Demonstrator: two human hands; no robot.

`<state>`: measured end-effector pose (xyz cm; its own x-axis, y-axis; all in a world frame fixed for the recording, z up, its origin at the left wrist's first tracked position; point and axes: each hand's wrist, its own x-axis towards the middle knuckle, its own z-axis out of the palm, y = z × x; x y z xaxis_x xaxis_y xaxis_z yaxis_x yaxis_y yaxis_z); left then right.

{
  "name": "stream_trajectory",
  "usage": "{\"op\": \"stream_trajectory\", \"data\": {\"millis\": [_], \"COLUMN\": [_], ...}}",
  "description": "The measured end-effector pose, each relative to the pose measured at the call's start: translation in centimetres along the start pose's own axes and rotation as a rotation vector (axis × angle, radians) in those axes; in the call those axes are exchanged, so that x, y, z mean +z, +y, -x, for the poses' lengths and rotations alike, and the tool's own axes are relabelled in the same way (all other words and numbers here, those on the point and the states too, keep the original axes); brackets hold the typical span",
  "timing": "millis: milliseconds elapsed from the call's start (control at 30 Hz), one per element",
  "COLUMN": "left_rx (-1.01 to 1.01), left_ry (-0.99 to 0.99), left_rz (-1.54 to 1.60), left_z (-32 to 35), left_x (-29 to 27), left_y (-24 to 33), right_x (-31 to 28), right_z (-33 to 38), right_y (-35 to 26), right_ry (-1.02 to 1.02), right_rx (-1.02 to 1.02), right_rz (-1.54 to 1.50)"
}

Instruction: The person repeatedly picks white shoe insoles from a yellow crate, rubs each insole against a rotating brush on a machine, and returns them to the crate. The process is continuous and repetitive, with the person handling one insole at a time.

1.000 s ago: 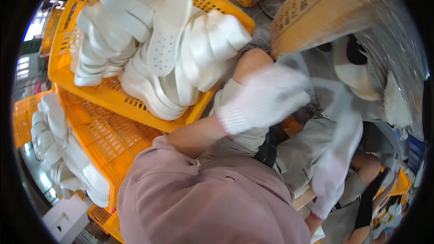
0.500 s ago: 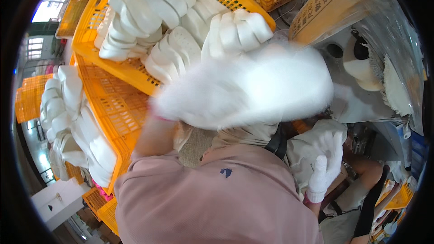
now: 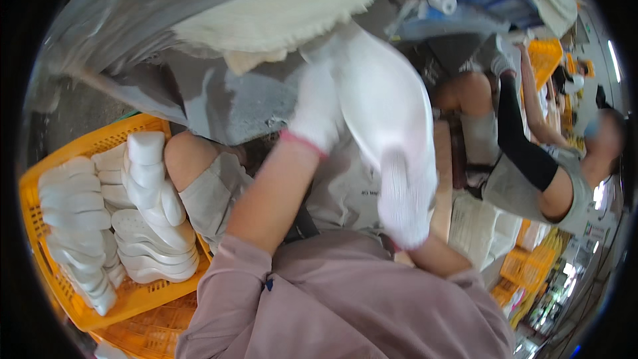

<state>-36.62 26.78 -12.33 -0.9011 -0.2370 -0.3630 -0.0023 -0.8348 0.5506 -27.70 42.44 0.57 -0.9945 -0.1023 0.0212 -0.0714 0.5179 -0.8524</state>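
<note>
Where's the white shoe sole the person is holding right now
In the head view, the white shoe sole sits just right of centre, gripped between the gloved left hand and the gloved right hand, above the person's lap.

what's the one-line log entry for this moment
left hand: gloved, gripping white shoe sole | right hand: gloved, holding the sole's lower end | yellow crate: at left, stacked white soles | co-worker: at right

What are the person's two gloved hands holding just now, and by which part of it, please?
A white shoe sole: the left hand grips its upper end and left edge, and the right hand holds its lower end.
</note>
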Motion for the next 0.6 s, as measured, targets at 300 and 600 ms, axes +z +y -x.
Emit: {"op": "stream_trajectory", "data": {"millis": [300,600], "left_rx": [-0.040,0.146], "left_ry": [0.087,0.232], "left_rz": [-1.374,-0.231], "left_z": [3.7,-3.1], "left_x": [-8.6,-1.5], "left_y": [13.4,-1.6], "right_x": [8.5,3.8], "right_z": [-16.7,-9.6], "right_y": [1.0,0.7], "right_ry": [-0.238,-0.045], "right_rx": [-0.362,-0.108], "right_rz": [0.237,-0.050]}}
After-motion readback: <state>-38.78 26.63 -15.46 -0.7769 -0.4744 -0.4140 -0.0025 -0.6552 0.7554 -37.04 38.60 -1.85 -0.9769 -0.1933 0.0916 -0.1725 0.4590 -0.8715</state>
